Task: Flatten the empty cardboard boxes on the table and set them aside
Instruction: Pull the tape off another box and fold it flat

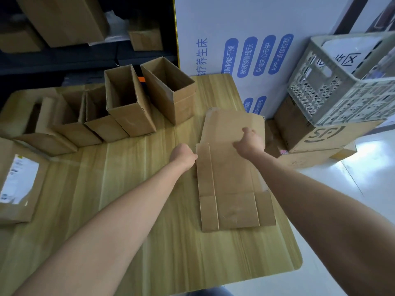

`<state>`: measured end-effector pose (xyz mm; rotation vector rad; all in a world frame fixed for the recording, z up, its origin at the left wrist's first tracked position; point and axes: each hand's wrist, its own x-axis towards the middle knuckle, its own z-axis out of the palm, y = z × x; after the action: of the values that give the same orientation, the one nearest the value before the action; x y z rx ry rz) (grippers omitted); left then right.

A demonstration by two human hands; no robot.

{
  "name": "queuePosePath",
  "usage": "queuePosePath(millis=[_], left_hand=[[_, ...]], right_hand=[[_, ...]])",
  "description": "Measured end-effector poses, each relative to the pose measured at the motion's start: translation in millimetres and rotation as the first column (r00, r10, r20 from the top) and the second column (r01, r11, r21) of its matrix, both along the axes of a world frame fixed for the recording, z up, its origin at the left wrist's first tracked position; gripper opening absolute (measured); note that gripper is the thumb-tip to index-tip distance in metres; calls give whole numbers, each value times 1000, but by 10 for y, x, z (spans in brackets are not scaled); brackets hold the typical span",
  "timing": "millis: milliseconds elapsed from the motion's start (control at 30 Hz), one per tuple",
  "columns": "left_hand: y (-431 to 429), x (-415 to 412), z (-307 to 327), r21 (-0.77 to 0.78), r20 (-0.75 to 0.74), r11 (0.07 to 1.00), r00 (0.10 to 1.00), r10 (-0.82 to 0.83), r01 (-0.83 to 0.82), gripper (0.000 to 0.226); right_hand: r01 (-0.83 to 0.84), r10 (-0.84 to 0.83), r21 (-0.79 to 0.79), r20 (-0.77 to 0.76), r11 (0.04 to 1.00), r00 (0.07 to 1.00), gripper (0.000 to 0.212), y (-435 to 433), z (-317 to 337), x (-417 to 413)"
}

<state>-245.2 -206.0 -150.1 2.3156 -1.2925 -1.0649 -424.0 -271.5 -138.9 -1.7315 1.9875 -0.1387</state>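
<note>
flattened box (233, 178): lying flat, right | open boxes (136, 118): upright row, back-left

Head cam, wide-angle: strong barrel distortion, table (149, 210) edge & crate (333, 88) bow at frame margins. Indoor light, fairly bright, even; src not seen. Glare patch on white floor (367, 154), right side. Upper-left shelving (42, 60) dim, detail lost. Shadows soft, faint. At left, open boxes (49, 133) motion-blurred; flattened box (230, 174) at centre approx. sharp.
</note>
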Motion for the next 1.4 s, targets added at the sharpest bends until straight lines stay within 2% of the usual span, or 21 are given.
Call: queuePosePath(millis=[100,200,267,400,500,567,667,833,967,1067,1233,1300,1400], left_hand=[[-143,155,288,-145,1,989,1000,25,-24,7],[-230,375,534,-245,76,969,996,50,-30,12],[-229,518,679,-309,114,951,993,33,4,15],[-136,767,868,-405,217,909,976,-12,101,19],[-41,941,934,-425,315,889,949,-32,171,19],[16,1039,943,-410,379,884,923,-59,225,20],[83,1142,936,-379,435,883,896,-93,276,20],[123,1172,1069,-364,481,861,863,-154,356,21],[139,1094,1260,-382,528,805,822,-212,454,24],[140,960,1359,-361,559,754,775,-296,548,22],[148,462,1206,-291,493,627,675,-549,723,24],[183,190,998,-262,468,558,610,-640,787,26],[222,-174,604,-135,428,465,475,-769,875,40]], right_hand=[[-211,224,-152,74,966,972,56,-294,256,499],[-388,402,-251,4,887,916,55,-561,423,1017],[-480,477,-253,-78,840,876,59,-707,450,1298],[-588,523,-199,-299,784,798,65,-931,381,1662],[-616,496,-160,-455,771,739,53,-1029,320,1824],[-627,462,-204,-515,752,722,41,-1064,296,1905],[-603,430,-361,-454,712,780,32,-1063,332,1998],[-418,365,-556,-211,719,907,25,-980,748,1986],[-341,282,-639,-197,689,939,24,-833,1181,1783],[-286,207,-676,-197,679,958,22,-681,1484,1559],[-144,74,-696,-129,703,989,14,-283,1711,1006],[-118,37,-672,-133,731,990,13,-128,1693,738],[-73,-31,-641,-150,764,988,19,62,1596,285]])
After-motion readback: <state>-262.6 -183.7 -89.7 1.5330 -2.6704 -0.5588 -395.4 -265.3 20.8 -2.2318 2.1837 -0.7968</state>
